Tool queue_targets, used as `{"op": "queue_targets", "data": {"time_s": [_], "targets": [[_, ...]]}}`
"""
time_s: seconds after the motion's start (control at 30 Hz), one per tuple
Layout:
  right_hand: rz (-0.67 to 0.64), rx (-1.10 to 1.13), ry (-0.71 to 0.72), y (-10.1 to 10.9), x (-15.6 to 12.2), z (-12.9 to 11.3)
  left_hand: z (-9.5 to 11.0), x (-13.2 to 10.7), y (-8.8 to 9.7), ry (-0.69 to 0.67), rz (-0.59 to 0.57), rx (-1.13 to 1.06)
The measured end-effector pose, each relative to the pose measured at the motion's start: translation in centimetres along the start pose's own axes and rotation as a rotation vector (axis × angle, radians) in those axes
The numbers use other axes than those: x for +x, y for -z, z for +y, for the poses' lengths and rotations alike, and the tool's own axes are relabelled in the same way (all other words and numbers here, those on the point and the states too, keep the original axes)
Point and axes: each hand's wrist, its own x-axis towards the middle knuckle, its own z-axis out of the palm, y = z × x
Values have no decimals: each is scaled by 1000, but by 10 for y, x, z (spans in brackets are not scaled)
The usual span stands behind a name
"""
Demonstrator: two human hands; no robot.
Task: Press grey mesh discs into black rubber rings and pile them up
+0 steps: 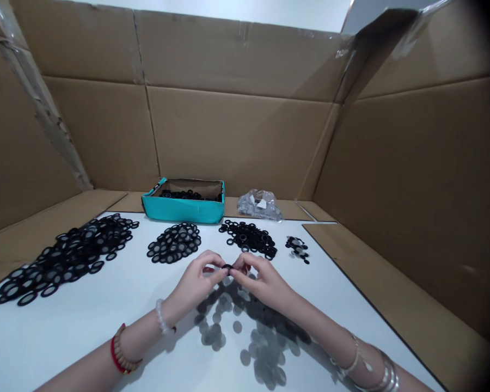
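Note:
Between both hands, over the middle of the white table (147,337), is a small black ring (227,266). My left hand (198,279) pinches its left side with thumb and fingertips. From the other side my right hand (261,276) grips it the same way; the fingers partly cover the ring. Thin grey discs (265,356) lie scattered and overlapping below the hands, partly in shadow. Just beyond the hands is a heap of black rings (249,239). A heap of black rings with grey centres (175,243) sits to its left.
A long pile of black rings with grey centres (81,247) spreads along the left. A small cluster of black pieces (297,247) lies right. At the back stand a teal box (182,211) holding black rings and a clear plastic bag (259,204). Cardboard walls (237,136) enclose the table.

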Motion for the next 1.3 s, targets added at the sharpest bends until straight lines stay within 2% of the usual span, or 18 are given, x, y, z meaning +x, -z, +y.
{"op": "queue_targets", "data": {"time_s": [0.13,0.23,0.4,0.5,0.57,0.7,0.77,0.83,0.9,0.97,1.03,1.13,1.3], "targets": [[61,-23,-10,-5,-2,0,-1,-1,0,-65,95,122],[70,9,-34,-4,-2,-1,4,0,1,-51,89,95],[-23,106,-72,1,2,0,13,0,4,169,27,-131],[-28,109,-83,2,3,1,12,0,1,212,-3,-171],[-18,101,-96,0,3,1,8,1,-1,151,13,-116],[4,107,-137,-4,1,0,1,1,-4,-40,143,76],[10,120,-149,-6,0,1,2,2,-3,-48,132,90],[0,140,-147,-6,0,4,5,2,0,15,34,19],[-15,173,-154,-5,1,8,9,2,3,146,-89,-106],[-22,213,-172,-3,3,10,12,2,4,271,-138,-231],[-35,250,-186,-2,6,11,14,1,5,327,-109,-307],[-60,276,-189,0,7,9,13,0,5,328,-59,-347],[-43,307,-157,-1,8,4,8,0,3,313,-71,-443]]}}
